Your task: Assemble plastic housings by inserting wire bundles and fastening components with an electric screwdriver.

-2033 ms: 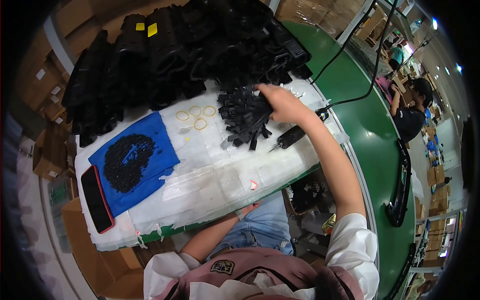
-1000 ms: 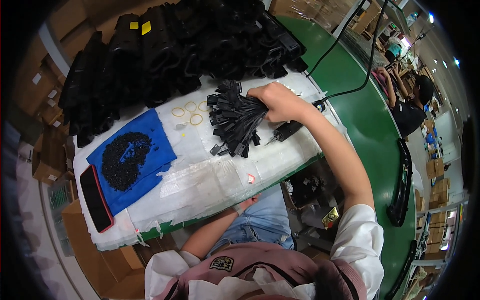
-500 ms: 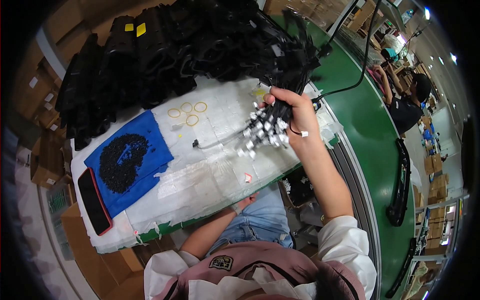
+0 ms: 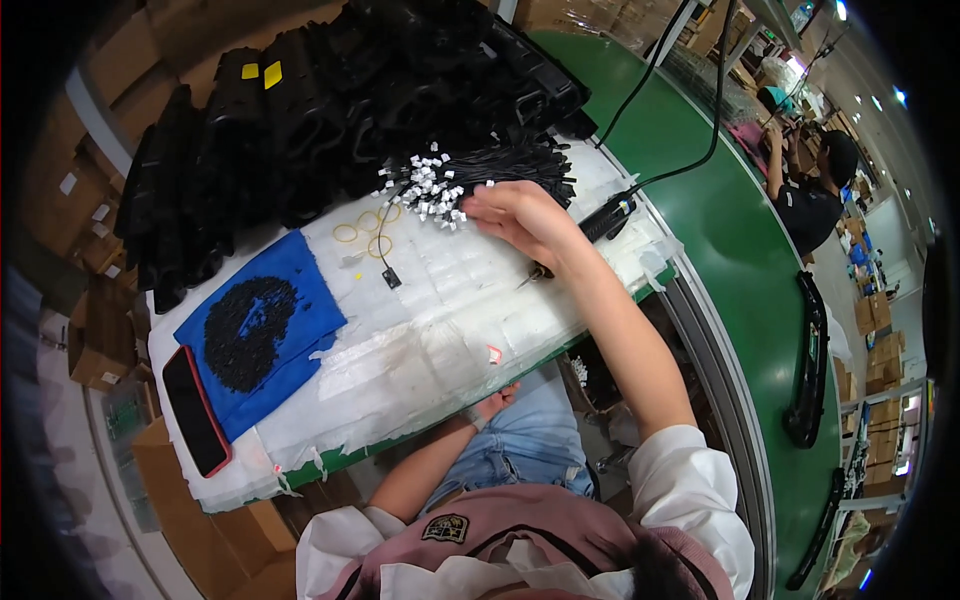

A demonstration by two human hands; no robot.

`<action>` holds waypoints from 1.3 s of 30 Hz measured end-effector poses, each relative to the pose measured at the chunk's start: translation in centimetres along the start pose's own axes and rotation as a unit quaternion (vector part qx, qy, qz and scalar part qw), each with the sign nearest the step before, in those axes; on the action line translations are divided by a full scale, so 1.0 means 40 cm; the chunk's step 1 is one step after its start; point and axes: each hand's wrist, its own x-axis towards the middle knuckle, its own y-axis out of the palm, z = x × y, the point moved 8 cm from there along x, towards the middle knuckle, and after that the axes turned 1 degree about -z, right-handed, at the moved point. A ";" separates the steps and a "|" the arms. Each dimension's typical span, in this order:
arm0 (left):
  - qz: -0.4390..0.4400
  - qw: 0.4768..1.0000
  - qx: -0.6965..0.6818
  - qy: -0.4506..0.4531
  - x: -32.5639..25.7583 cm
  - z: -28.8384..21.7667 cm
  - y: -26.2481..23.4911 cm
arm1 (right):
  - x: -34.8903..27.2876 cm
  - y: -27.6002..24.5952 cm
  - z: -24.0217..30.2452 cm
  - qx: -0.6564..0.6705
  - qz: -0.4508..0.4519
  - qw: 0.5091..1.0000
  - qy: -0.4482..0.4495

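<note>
A bundle of black cables (image 4: pixel 510 168) with white connectors (image 4: pixel 428 190) lies across the far part of the covered table, in front of the black plastic housings (image 4: pixel 300 110). My right hand (image 4: pixel 522 222) is at its near side, fingers stretched out and together, touching or just beside the cables. One cable trails toward me and ends in a small black plug (image 4: pixel 391 277). Several yellow rubber bands (image 4: pixel 345 233) lie left of it. My left hand (image 4: pixel 495 402) rests low by my lap at the table's near edge; its fingers are partly hidden.
A blue cloth (image 4: pixel 300 340) bears a heap of small black parts (image 4: pixel 240 345), with a red-edged phone (image 4: pixel 196 412) beside it. A black corded tool (image 4: pixel 608 216) lies at the table's right. Beyond runs a green conveyor (image 4: pixel 740 290) with long black parts (image 4: pixel 808 370); another person (image 4: pixel 810 205) sits past it.
The cable bundle, held up in my right hand before, now lies on the table by the housings. My right hand has moved left and its fingers have straightened.
</note>
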 end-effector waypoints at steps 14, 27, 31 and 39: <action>-0.022 0.996 0.085 0.019 -0.017 -0.017 0.012 | -0.118 0.072 0.070 -0.769 0.085 0.460 -0.436; -0.060 0.992 0.115 -0.011 -0.028 -0.020 0.080 | 0.031 -0.043 0.103 -0.800 0.194 0.315 -0.472; -0.135 0.974 0.170 0.066 -0.082 -0.071 0.085 | -0.103 -0.053 0.236 -0.689 0.062 0.497 -0.525; -0.118 0.984 0.116 0.073 -0.123 -0.084 0.184 | -0.688 -0.589 -0.057 -0.065 0.193 0.936 -0.287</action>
